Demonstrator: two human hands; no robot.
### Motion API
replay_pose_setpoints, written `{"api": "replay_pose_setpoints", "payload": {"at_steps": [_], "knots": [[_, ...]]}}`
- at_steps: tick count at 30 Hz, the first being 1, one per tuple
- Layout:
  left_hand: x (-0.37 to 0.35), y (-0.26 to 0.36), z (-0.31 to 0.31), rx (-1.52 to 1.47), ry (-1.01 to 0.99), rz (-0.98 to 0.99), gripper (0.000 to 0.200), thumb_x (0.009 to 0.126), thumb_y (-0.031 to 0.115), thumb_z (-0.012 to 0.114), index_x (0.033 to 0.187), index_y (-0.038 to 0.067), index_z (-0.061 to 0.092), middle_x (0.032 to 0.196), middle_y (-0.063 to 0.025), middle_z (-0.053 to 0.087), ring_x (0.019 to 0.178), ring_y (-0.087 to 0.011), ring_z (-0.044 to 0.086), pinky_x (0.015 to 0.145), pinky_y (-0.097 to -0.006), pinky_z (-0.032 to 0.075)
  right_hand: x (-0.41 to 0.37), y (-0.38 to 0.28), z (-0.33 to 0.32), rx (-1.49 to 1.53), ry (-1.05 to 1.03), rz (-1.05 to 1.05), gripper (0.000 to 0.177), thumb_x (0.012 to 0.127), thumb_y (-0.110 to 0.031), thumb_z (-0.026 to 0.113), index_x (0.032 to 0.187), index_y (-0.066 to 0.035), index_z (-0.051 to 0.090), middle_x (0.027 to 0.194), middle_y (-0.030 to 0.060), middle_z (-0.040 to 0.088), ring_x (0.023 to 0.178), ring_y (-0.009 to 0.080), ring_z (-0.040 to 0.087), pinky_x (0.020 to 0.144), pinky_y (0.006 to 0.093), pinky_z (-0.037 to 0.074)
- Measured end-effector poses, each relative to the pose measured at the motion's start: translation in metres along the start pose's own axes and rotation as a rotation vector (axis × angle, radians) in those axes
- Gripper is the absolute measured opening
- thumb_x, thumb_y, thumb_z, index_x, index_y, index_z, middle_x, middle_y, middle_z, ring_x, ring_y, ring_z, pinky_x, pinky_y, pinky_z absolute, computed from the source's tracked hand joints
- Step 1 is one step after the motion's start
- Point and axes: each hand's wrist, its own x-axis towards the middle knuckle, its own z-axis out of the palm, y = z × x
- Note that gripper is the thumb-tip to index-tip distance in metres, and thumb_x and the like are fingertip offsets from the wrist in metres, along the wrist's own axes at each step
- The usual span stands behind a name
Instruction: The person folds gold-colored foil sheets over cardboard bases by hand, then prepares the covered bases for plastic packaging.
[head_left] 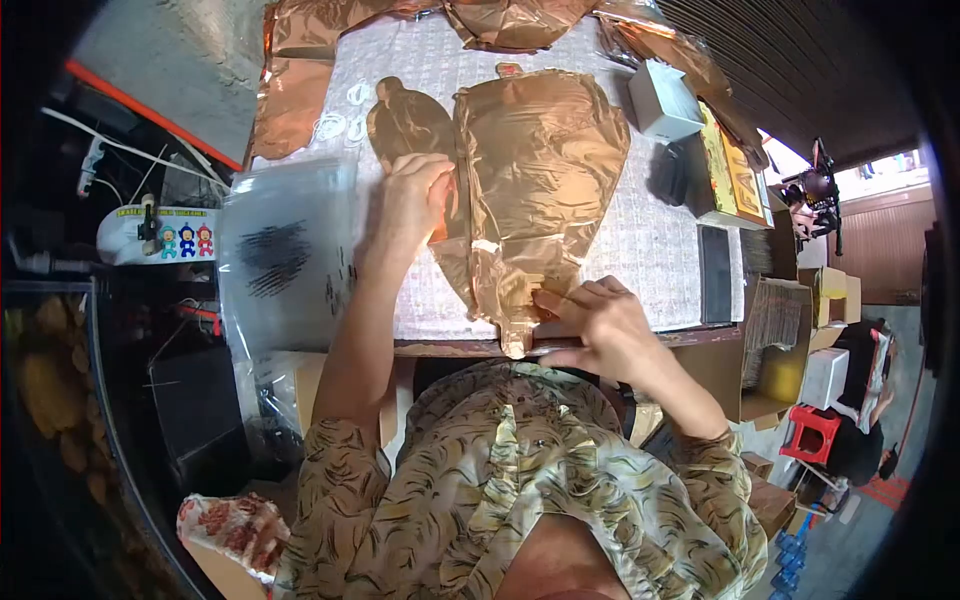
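Observation:
A flat, wrinkled copper-coloured foil balloon (540, 160) lies on the cloth-covered table before me, its narrow tail pointing at my body and reaching the table edge. A second, darker foil lobe (410, 120) extends to its left. My left hand (415, 195) is closed at the inner edge of that lobe, with bright orange foil showing beneath the fingers; its fingertips are partly hidden. Over the lower right of the balloon, beside the tail, my right hand (605, 325) rests with fingertips on the foil and thumb held apart.
Clear plastic bags (285, 240) lie at the table's left, near white string loops (335, 125). More copper foil (520, 22) covers the far edge. A white box (665, 98), a yellow box (728, 170) and a black item (668, 172) stand at right. Another person (858, 440) is at far right.

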Motion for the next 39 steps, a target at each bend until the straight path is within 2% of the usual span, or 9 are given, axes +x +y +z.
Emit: {"api": "replay_pose_setpoints", "payload": {"at_steps": [1,3,5,7,10,13,27,29,39], "knots": [[-0.001,0.0,0.001,0.003,0.008,0.021,0.018,0.088,0.004,0.069,0.105,0.001,0.075,0.11,-0.0131,0.074,0.105,-0.0307,0.067,0.094,-0.038,0.053,0.003,-0.001,-0.011,0.141,-0.061,-0.043,0.047,0.079,-0.031,0.082,0.116,-0.003,0.073,0.11,0.0176,0.073,0.09,0.0294,0.07,0.081,0.0415,0.054],[0.0,0.002,0.002,0.009,0.016,0.023,0.018,0.088,0.003,0.069,0.105,0.001,0.075,0.111,-0.0132,0.073,0.106,-0.0309,0.067,0.094,-0.0381,0.053,0.027,-0.003,-0.031,0.204,-0.073,0.228,0.041,0.087,-0.023,0.076,0.125,-0.007,0.07,0.122,0.0141,0.072,0.109,0.0322,0.068,0.096,0.0462,0.051],[-0.002,0.002,0.001,0.01,0.013,0.024,0.018,0.088,0.002,0.069,0.105,0.0,0.074,0.112,-0.0133,0.073,0.107,-0.0312,0.067,0.094,-0.0381,0.053,0.048,0.029,-0.003,-0.205,0.151,0.128,0.048,0.092,-0.019,0.07,0.139,-0.01,0.061,0.136,0.0135,0.064,0.127,0.0335,0.059,0.105,0.0475,0.045],[-0.003,0.0,0.0,0.007,-0.028,0.01,0.023,0.088,0.002,0.068,0.11,0.0,0.073,0.119,-0.0132,0.071,0.112,-0.0316,0.064,0.097,-0.0387,0.051,0.067,0.063,0.028,-0.315,0.125,0.173,0.056,0.098,-0.024,0.063,0.151,-0.012,0.047,0.152,0.0108,0.051,0.141,0.0335,0.045,0.115,0.0507,0.035],[-0.004,0.005,-0.002,0.031,-0.036,0.024,0.029,0.087,0.001,0.068,0.116,0.001,0.071,0.125,-0.0128,0.069,0.116,-0.0318,0.061,0.1,-0.0398,0.05,0.079,0.084,0.067,-0.425,0.079,0.247,0.058,0.101,-0.032,0.058,0.155,-0.014,0.042,0.16,0.0067,0.042,0.147,0.0327,0.036,0.12,0.0547,0.027],[-0.002,0.005,-0.001,0.043,-0.076,0.095,0.034,0.087,0.0,0.067,0.121,0.001,0.07,0.129,-0.0122,0.067,0.119,-0.0322,0.06,0.102,-0.0406,0.048,0.083,0.082,0.076,-0.445,0.026,0.222,0.058,0.103,-0.036,0.055,0.155,-0.015,0.041,0.16,0.0057,0.041,0.15,0.0326,0.032,0.122,0.0563,0.022],[-0.003,0.003,0.005,0.051,-0.105,0.088,0.028,0.089,0.002,0.065,0.116,0.0,0.071,0.123,-0.0134,0.07,0.116,-0.0331,0.062,0.099,-0.0422,0.05,0.078,0.078,0.084,-0.358,0.01,0.202,0.058,0.102,-0.036,0.055,0.154,-0.014,0.043,0.159,0.0068,0.043,0.146,0.0315,0.04,0.121,0.0513,0.027],[-0.004,0.003,0.006,0.02,-0.074,0.062,0.026,0.087,0.003,0.067,0.113,0.002,0.072,0.12,-0.0088,0.071,0.115,-0.0295,0.063,0.098,-0.041,0.049,0.078,0.078,0.082,-0.333,0.039,0.183,0.057,0.102,-0.035,0.057,0.153,-0.014,0.045,0.157,0.0072,0.045,0.145,0.0308,0.041,0.119,0.0506,0.029],[-0.005,-0.008,0.013,0.026,-0.043,0.075,0.023,0.089,0.007,0.068,0.112,0.005,0.073,0.12,-0.0067,0.071,0.111,-0.029,0.066,0.096,-0.0425,0.051,0.08,0.09,0.08,-0.368,0.005,0.169,0.053,0.106,-0.036,0.051,0.155,-0.018,0.043,0.158,0.0049,0.045,0.148,0.0285,0.038,0.122,0.0511,0.024]]}}
